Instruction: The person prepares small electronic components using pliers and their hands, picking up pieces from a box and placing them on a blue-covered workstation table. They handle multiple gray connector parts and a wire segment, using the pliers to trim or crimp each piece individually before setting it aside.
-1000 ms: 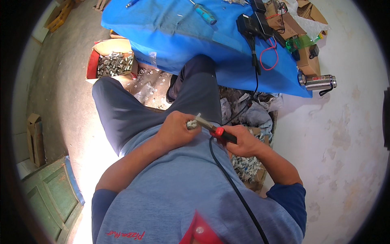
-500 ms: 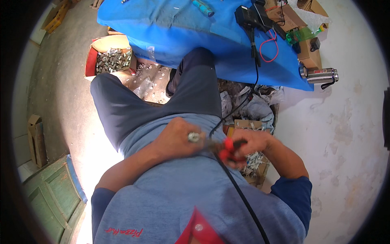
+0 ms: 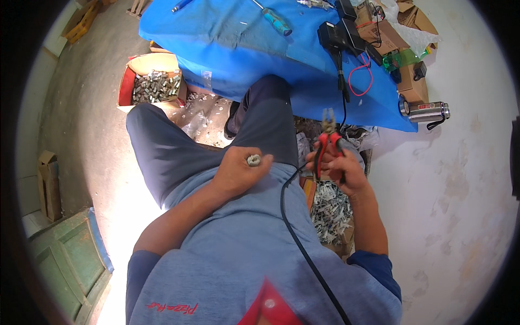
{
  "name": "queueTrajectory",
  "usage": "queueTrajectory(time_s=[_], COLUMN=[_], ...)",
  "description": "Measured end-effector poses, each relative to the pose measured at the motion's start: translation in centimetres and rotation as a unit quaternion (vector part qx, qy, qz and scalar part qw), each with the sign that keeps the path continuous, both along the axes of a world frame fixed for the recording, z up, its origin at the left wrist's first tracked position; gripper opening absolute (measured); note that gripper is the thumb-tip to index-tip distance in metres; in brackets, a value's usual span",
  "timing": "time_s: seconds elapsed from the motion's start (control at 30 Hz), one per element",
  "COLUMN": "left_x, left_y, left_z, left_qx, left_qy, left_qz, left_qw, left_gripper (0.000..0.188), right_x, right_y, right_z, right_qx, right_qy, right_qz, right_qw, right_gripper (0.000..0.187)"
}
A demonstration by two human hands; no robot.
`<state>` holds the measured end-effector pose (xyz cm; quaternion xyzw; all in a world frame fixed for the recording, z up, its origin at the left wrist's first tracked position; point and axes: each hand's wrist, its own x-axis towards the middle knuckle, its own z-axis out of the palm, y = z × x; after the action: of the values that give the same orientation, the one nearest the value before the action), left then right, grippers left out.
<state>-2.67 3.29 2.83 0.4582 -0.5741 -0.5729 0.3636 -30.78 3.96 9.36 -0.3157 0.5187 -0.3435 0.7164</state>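
Note:
My left hand (image 3: pixel 236 172) is closed above my lap around a small whitish cylindrical piece (image 3: pixel 253 160). Its round end shows beside my thumb; the rest is hidden in the fist. Off to the right, my right hand (image 3: pixel 346 172) grips pliers (image 3: pixel 327 142) with red and black handles. Their metal jaws point up toward the table and look slightly parted. The two hands are well apart. A black cable (image 3: pixel 295 227) runs across my shirt and passes close to my right hand.
The blue-covered table (image 3: pixel 238 49) ahead bears a screwdriver (image 3: pixel 276 21), black power adapters (image 3: pixel 333 37) and a red wire. A steel flask (image 3: pixel 428 112) is at its right edge. A carton of metal cylinders (image 3: pixel 156 86) stands left; a box of shredded strips (image 3: pixel 331 208) lies under my right arm.
The pliers were close to the piece in my left hand. My right hand has drawn them away, up and to the right, and turned the jaws upward. My left hand still holds its piece.

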Motion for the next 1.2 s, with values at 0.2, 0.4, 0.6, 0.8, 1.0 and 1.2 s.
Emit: queueTrajectory(time_s=[0.2, 0.4, 0.6, 0.8, 1.0, 1.2], left_x=[0.1, 0.3, 0.7, 0.8, 1.2, 1.4], left_y=[-0.6, -1.0, -1.2, -1.3, -1.4, -1.4], left_z=[-0.2, -1.3, -2.0, -3.4, -3.8, -4.3], left_qx=[0.011, 0.045, 0.043, 0.057, 0.042, 0.033], left_qy=[-0.095, -0.098, -0.124, -0.106, -0.129, -0.166], left_qz=[0.017, 0.03, 0.037, 0.044, 0.039, 0.05], left_qw=[0.995, 0.994, 0.991, 0.992, 0.99, 0.984], left_gripper=[0.039, 0.033, 0.034, 0.032, 0.025, 0.022], right_x=[5.0, 6.8, 7.5, 6.9, 6.0, 6.3], right_y=[2.4, 2.1, 1.3, -1.0, -4.0, -5.5], right_z=[1.0, 2.4, 2.8, 1.5, -0.2, -0.3], right_qx=[-0.062, -0.119, -0.124, -0.041, 0.037, 0.116], right_qy=[0.165, 0.27, 0.344, 0.233, 0.094, 0.068], right_qz=[0.214, 0.305, 0.347, 0.389, 0.395, 0.401], right_qw=[0.961, 0.906, 0.864, 0.89, 0.913, 0.906], right_gripper=[0.061, 0.059, 0.058, 0.048, 0.049, 0.044])
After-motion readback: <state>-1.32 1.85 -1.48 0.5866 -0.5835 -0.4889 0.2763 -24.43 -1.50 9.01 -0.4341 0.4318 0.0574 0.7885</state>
